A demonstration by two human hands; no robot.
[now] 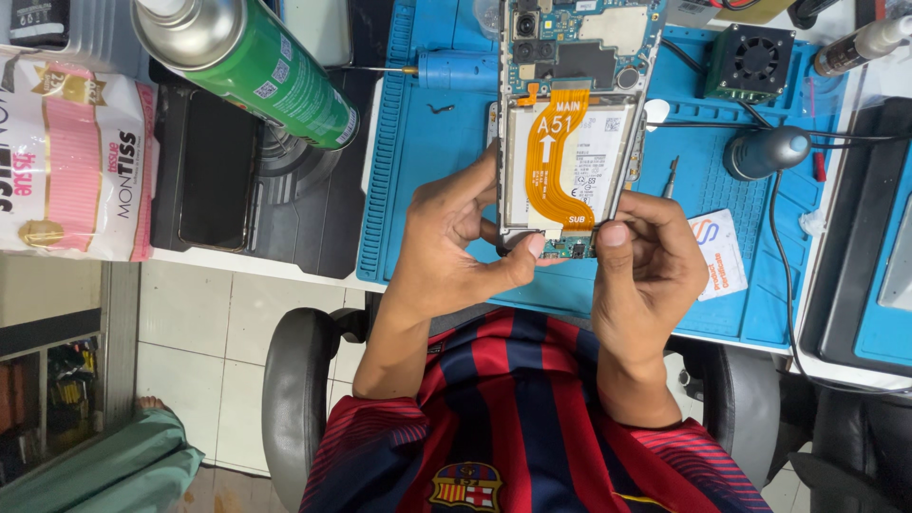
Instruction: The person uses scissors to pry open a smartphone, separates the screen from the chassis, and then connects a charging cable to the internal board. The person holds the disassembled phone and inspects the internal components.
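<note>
While the opened phone (568,133) stands upright in the centre of the frame, I see both hands gripping its lower end. The left hand (456,247) is closed on the phone's lower left edge, its thumb pressed onto the bottom of the exposed board. The right hand (646,261) is closed on the lower right corner, its thumb tip resting just beside the left thumb. The back cover is off: an orange flex cable (559,152) runs down over the white battery (594,166), and the circuit board with camera modules occupies the top centre of the frame.

Behind the phone lies a blue work mat (427,190) on the surface. A small black fan (750,59) sits at the upper right of the mat, with a grey rounded tool (768,150) just below it. A small white card (717,249) lies on the mat to the right of the right hand. A green spray can (256,62) leans across the upper left of the frame, above a dark phone (218,171) lying flat. A pink-and-white tissue pack (71,157) occupies the far left.
</note>
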